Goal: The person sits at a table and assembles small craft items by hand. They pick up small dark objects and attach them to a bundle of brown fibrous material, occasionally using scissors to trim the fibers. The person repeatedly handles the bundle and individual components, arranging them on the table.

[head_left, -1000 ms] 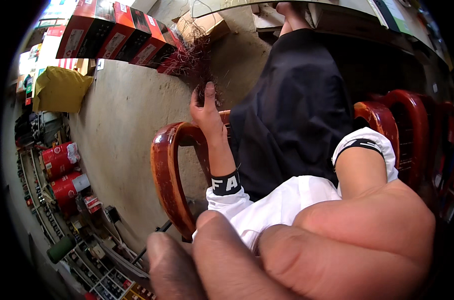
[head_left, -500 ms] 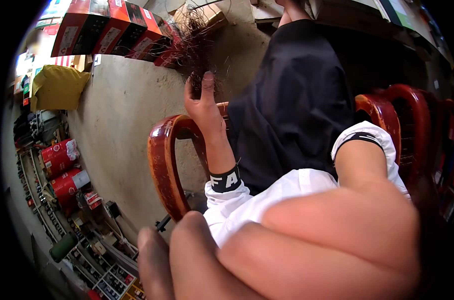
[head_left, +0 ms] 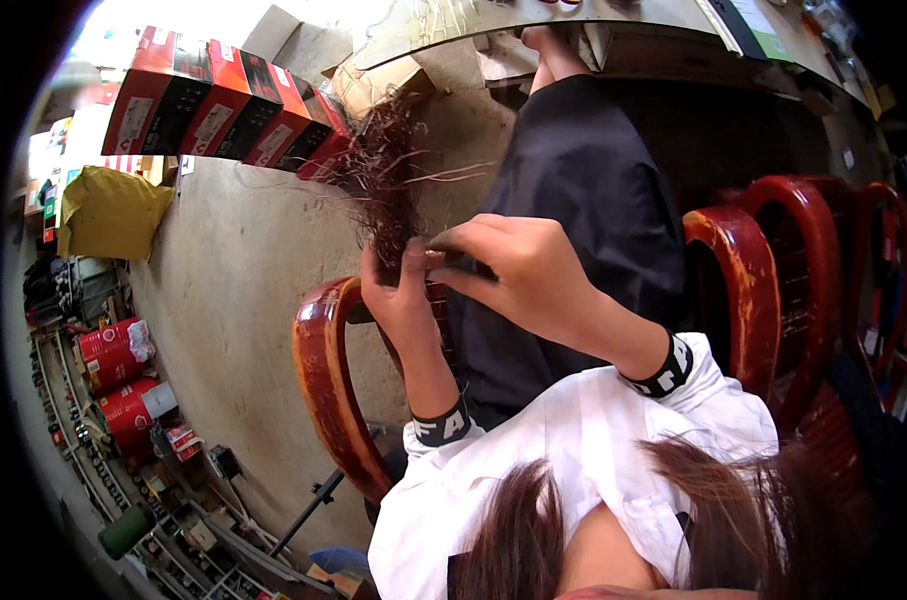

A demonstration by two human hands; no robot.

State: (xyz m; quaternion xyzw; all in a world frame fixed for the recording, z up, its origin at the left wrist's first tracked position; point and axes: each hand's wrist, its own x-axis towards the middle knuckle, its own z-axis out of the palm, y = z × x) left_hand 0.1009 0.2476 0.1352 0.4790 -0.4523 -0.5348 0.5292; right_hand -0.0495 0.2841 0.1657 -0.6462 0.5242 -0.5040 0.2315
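Observation:
My left hand point(head_left: 399, 300) is closed around the lower end of a bundle of thin, wiry, reddish-brown strands point(head_left: 384, 190). The bundle stands up and fans out loosely above my fingers; a few paler strands stick out to its right. My right hand point(head_left: 519, 265) is beside the left thumb, thumb and forefinger brought together in a pinch at the bundle's base. Whatever lies in that pinch is too small to tell. Both hands are in front of the dark cloth over my lap point(head_left: 584, 190).
A red wooden chair arm point(head_left: 319, 350) curves up on my left, another point(head_left: 739, 260) on my right. Red and black boxes point(head_left: 214, 100) line up at the far left. A table edge point(head_left: 454, 35) runs across the top. Crowded shelves point(head_left: 114, 450) and a yellow bag point(head_left: 109, 210) are at left.
My right hand, large and blurred close to the camera before, has moved away to the left hand and now pinches at the bundle's base. My left hand still grips the strands.

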